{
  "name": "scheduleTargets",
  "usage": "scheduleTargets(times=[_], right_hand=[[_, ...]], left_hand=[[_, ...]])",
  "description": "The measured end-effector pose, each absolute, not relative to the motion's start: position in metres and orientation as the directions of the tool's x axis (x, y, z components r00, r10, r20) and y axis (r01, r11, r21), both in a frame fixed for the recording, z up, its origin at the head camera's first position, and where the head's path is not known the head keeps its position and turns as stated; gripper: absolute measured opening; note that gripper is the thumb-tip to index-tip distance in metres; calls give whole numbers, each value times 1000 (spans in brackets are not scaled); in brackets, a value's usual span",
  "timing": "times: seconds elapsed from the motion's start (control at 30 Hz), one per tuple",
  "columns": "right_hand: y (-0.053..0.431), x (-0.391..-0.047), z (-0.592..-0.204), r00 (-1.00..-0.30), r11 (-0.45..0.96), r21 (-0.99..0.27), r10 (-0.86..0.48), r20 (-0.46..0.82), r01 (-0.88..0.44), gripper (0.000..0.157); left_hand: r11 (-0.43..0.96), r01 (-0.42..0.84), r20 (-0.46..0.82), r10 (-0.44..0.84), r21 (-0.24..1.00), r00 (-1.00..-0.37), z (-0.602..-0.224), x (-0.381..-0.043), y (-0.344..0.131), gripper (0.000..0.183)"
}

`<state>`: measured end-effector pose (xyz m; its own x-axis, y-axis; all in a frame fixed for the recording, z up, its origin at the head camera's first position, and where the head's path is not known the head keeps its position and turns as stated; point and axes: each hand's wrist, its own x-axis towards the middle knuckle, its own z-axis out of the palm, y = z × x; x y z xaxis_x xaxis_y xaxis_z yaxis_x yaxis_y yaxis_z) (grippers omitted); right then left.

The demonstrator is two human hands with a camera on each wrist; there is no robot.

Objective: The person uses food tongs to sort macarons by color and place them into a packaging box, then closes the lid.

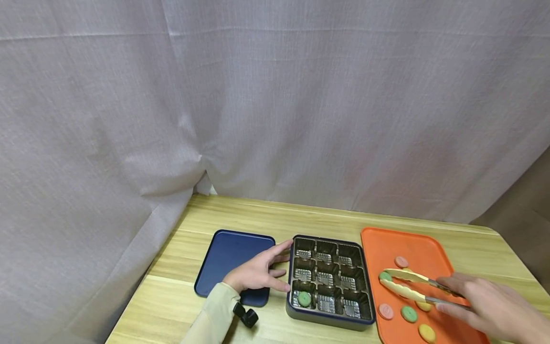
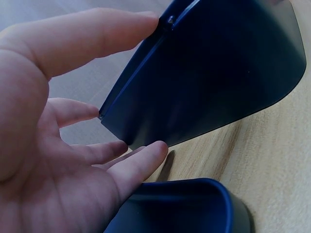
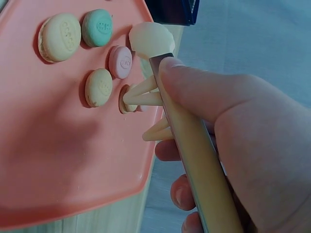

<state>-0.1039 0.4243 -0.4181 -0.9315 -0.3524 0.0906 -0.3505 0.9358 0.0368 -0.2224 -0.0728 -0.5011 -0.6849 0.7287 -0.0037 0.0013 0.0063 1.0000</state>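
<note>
My left hand (image 1: 258, 272) rests against the left side of a dark blue box (image 1: 328, 317), its fingers spread along the wall. In the left wrist view, the thumb and fingertips touch the box's side (image 2: 209, 73). The box has a plastic insert of several square compartments. One green macaron (image 1: 304, 299) sits in the front left compartment. My right hand (image 1: 494, 301) grips a pair of tongs (image 1: 404, 289) with cream-coloured tips and metal handles (image 3: 194, 145). The tips stand around another green macaron (image 1: 385, 276) over the orange tray (image 1: 399, 243).
Several macarons lie on the tray, among them a pink one (image 1: 386, 311), a green one (image 1: 409, 314) and a yellow one (image 1: 427, 333). A dark blue lid (image 1: 234, 253) lies left of the box on the wooden table (image 1: 172, 306). Behind the table hangs a grey curtain (image 1: 275, 119).
</note>
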Motion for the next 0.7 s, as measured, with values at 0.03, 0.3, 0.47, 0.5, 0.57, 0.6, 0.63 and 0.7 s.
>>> scheduleTargets(times=[0.03,0.3,0.47,0.5,0.57,0.6,0.63,0.7], right_hand=[[424,-104,-418,-929,935,38,-356,99,-354,46],[423,-103,-412,-914,930,21,-365,176,-367,44],[417,-103,-403,-908,930,8,-360,215,-367,45],[414,-103,-400,-905,929,7,-362,222,-370,44],[410,-105,-396,-907,929,2,-362,216,-370,43],[407,-107,-393,-907,928,-2,-362,214,-371,42],[405,-108,-391,-906,927,-7,-364,216,-374,41],[401,-111,-387,-902,923,-1,-375,212,-384,41]], left_hand=[[7,1,-5,729,1000,-685,-501,-222,-73,112],[9,4,-4,728,1000,-685,-501,-222,-73,111],[9,1,-6,729,1000,-684,-500,-222,-73,111],[9,0,-6,729,1000,-684,-500,-222,-73,111],[8,-1,-7,730,1000,-684,-500,-222,-73,111],[9,-1,-7,729,1000,-684,-500,-222,-73,111],[11,-1,-9,730,1000,-684,-500,-222,-73,111],[12,0,-9,728,1000,-685,-500,-221,-73,111]])
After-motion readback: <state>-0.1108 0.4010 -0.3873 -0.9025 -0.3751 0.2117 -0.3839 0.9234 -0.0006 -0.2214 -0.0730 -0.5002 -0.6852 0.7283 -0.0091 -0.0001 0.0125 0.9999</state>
